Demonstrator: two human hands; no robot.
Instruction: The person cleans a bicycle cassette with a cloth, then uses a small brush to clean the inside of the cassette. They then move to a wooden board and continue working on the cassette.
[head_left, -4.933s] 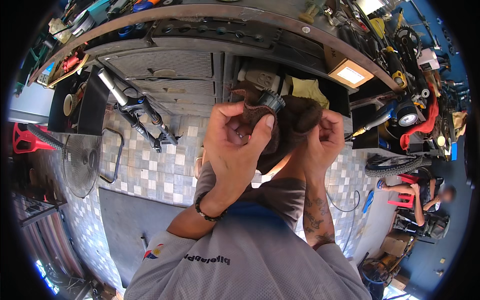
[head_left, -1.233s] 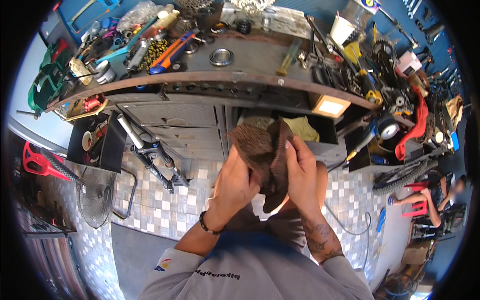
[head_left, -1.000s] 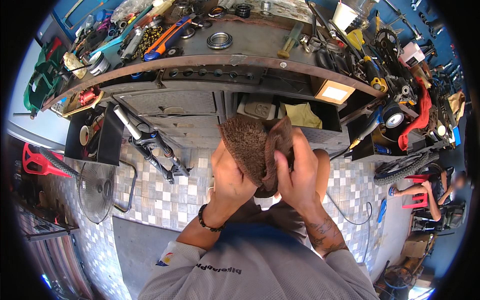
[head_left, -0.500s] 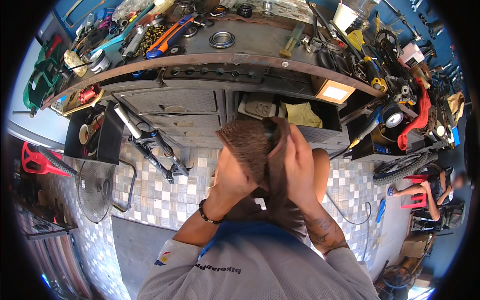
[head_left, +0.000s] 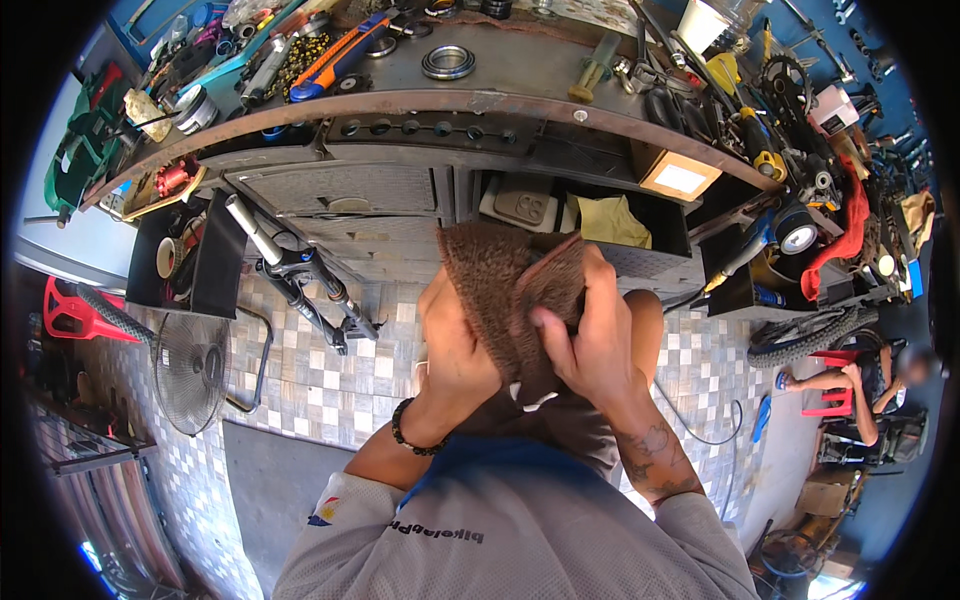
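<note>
Both hands have the brown cloth pinched between them. The left hand (head_left: 455, 345) is curled closely round its near side, fingertips hidden from me; the right hand (head_left: 600, 340) presses its thumb on the front, fingers bent behind. The cloth (head_left: 485, 285) is thick and nubbly, like towelling, dark in the creases, with a paler reddish hem along a flap folded toward the right thumb. One corner sticks up beyond the left fingers, and the rest narrows downward between the palms. I can't see into its folds. Just beyond the grip, a pulled-out drawer (head_left: 650, 262) holds a yellowish cloth (head_left: 615, 220).
</note>
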